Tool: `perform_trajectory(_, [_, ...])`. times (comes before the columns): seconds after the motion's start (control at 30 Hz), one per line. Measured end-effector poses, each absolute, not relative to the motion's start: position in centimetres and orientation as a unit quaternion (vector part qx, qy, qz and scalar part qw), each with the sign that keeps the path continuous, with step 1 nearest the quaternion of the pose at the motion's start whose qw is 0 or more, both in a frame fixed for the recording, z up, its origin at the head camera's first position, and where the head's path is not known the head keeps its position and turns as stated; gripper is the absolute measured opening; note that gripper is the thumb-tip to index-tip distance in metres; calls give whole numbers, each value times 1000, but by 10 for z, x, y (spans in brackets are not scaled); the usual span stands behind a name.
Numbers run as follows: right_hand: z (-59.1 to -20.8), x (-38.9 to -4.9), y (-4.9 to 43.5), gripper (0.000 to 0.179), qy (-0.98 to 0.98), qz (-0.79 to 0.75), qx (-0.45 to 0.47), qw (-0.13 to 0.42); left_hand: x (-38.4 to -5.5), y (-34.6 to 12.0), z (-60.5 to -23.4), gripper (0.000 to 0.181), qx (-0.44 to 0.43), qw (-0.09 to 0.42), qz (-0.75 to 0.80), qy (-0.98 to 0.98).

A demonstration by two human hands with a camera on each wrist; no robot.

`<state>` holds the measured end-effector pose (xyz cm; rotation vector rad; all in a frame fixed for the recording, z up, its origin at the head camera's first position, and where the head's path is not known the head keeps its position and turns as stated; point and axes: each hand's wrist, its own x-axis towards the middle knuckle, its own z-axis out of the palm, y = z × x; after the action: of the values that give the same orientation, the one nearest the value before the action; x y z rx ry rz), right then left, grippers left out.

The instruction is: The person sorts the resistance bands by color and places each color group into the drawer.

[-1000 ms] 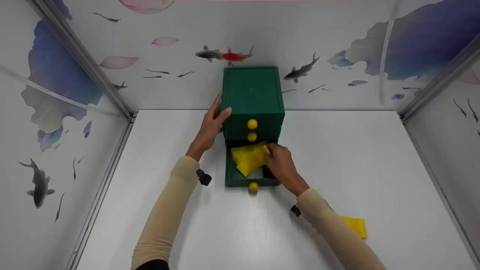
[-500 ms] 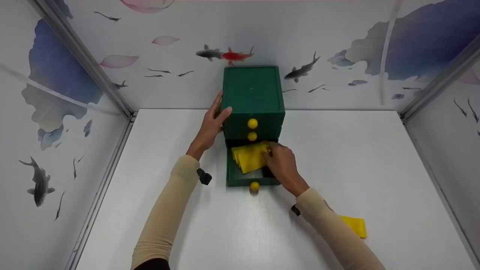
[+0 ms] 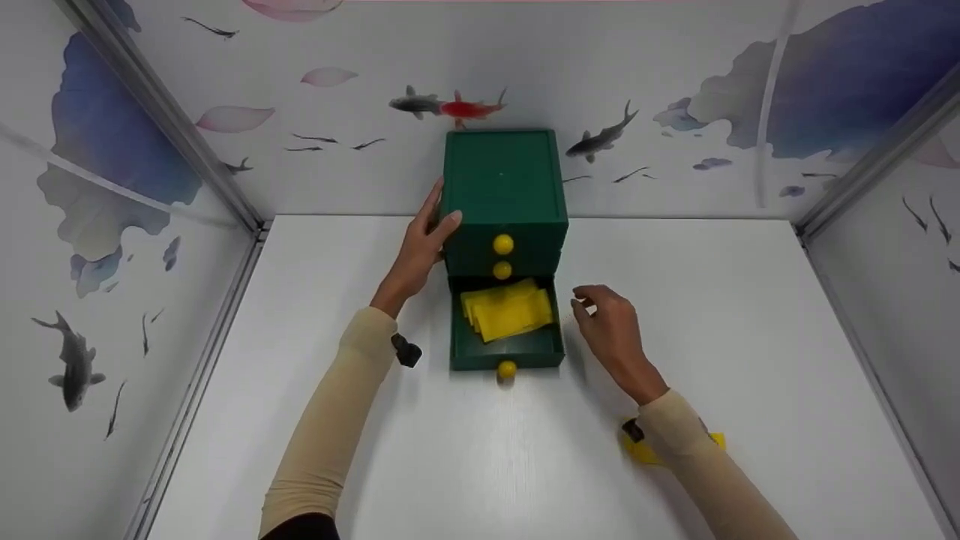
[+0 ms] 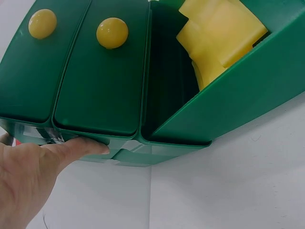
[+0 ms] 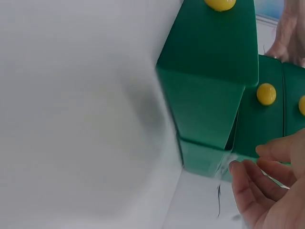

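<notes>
A green drawer cabinet (image 3: 502, 180) with round yellow knobs stands against the back wall. Its bottom drawer (image 3: 506, 361) is pulled out, and several flat yellow packets (image 3: 514, 313) lie overlapped inside. My left hand (image 3: 416, 251) rests along the cabinet's left side; in the left wrist view its thumb (image 4: 83, 147) lies straight against the side wall and the other fingers are mostly hidden. To the right of the drawer hovers my right hand (image 3: 611, 326), apart from it, with loosely bent fingers and nothing between them.
Another yellow item (image 3: 639, 451) lies on the white table (image 3: 465, 465), partly covered by the right forearm. The two upper drawers, with a yellow knob (image 3: 503, 244) on the top one, are closed. Printed walls enclose the table at the back and sides.
My right hand has let go of the yellow packets and moved right, out of the drawer. The packets now lie flatter in it. My left hand stays on the cabinet.
</notes>
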<state>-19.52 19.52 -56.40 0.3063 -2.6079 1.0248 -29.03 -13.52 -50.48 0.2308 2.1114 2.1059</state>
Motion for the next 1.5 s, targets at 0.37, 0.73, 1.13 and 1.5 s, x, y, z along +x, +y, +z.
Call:
perform_trajectory(0.37, [-570, -170, 249, 19, -917, 354, 94, 155, -292, -137, -505, 75, 76, 80, 701, 704])
perform_trajectory(0.73, [-582, -131, 301, 21, -923, 360, 56, 123, -292, -136, -505, 75, 81, 86, 703, 701])
perform_trajectory(1.13, [-594, -92, 344, 25, -935, 342, 31, 93, -290, -137, -503, 74, 82, 82, 700, 704])
perform_trajectory(1.5, [-588, -76, 369, 35, -948, 319, 7, 5, -290, -138, -504, 75, 86, 78, 699, 706])
